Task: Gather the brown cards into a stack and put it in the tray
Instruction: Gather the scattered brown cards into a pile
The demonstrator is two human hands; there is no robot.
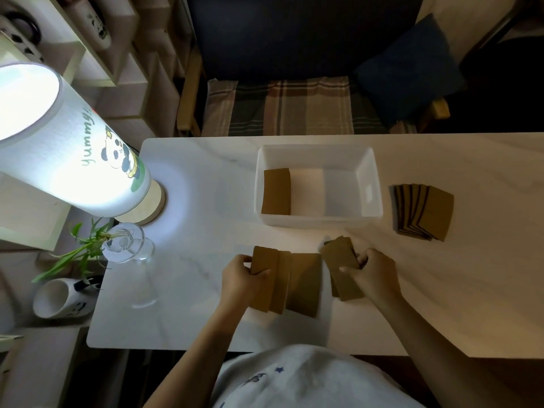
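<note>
One flat brown card stack (pixel 276 192) already lies in the white plastic tray (pixel 319 223) beyond both hands, while the left hand (pixel 240 278) grips overlapping loose brown cards (pixel 303 284), the right hand (pixel 372 275) clutches a small bunch (pixel 341 257), and a fanned pile (pixel 424 212) beyond the right hand waits.

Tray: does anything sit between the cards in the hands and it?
Nothing visible does. Bare table lies between the cards under the left hand and right hand and the open tray, which holds one stack at its left end.
</note>
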